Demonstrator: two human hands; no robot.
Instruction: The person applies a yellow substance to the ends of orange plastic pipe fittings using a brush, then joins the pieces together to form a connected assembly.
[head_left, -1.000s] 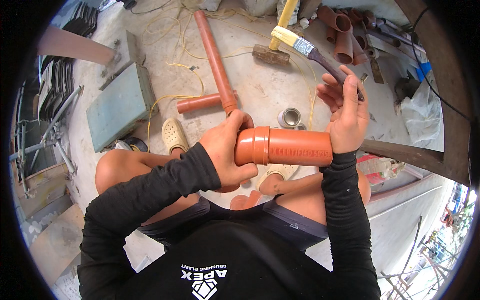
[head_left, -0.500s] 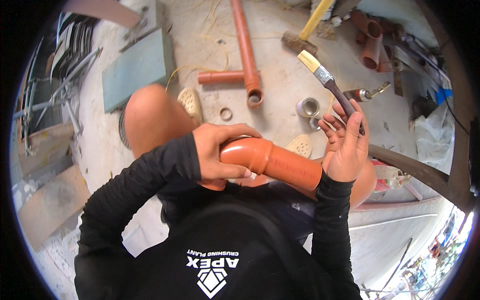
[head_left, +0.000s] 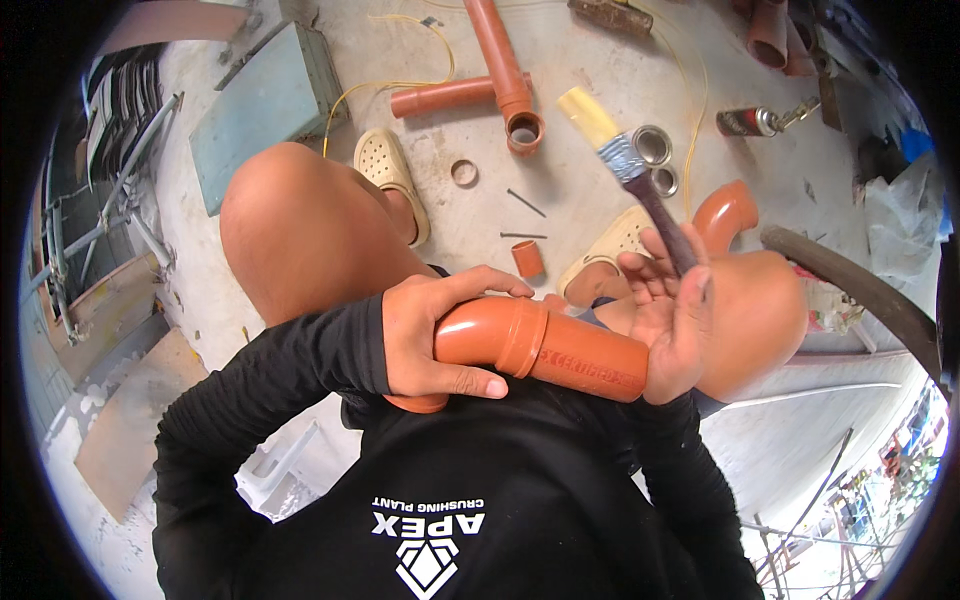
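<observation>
Orange pipe (head_left: 590,362) lies crosswise, left hand (head_left: 430,335) clamped on its elbow (head_left: 480,340), right hand (head_left: 670,320) pressing the far end, brush (head_left: 630,165) pinched.

Lower end of the orange plastic pipe elbow (head_left: 480,345) hidden behind the left hand (head_left: 425,335); far end of the short orange pipe (head_left: 590,362) pushed into it covered by the right hand's (head_left: 675,320) palm. Dark handle of the flat paintbrush with pale bristles (head_left: 625,160) disappears into that hand. Top of the orange T-shaped pipe assembly (head_left: 495,60) cut off by the upper edge; small round metal tins (head_left: 655,150) too small to read contents.
</observation>
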